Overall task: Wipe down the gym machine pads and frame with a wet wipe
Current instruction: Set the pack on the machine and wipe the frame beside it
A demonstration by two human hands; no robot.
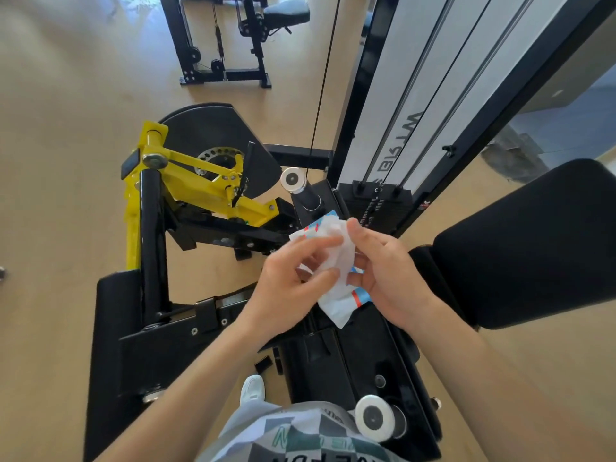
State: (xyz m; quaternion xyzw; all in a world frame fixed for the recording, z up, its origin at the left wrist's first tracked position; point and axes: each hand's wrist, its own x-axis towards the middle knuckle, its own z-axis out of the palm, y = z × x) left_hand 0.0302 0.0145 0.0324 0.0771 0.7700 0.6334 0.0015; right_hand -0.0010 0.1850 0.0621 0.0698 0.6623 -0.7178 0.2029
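Observation:
Both my hands are together over the black frame (336, 358) of a gym machine. My right hand (386, 271) holds a white wet-wipe packet (340, 301) with blue and red print, fingers curled round it. My left hand (293, 278) pinches a white wipe (333, 235) that sticks out of the packet's top. A large black pad (533, 241) lies to the right of my hands. A long black roller pad (110, 345) sits low at the left. The machine's yellow arm (200, 185) reaches out at the upper left.
A white weight-stack tower (416, 95) with guide rods and a cable rises at the upper right. Two handle ends with silver caps (293, 180) (375, 418) stick out of the frame. Another black machine (220, 38) stands at the back. The floor (60, 128) is tan.

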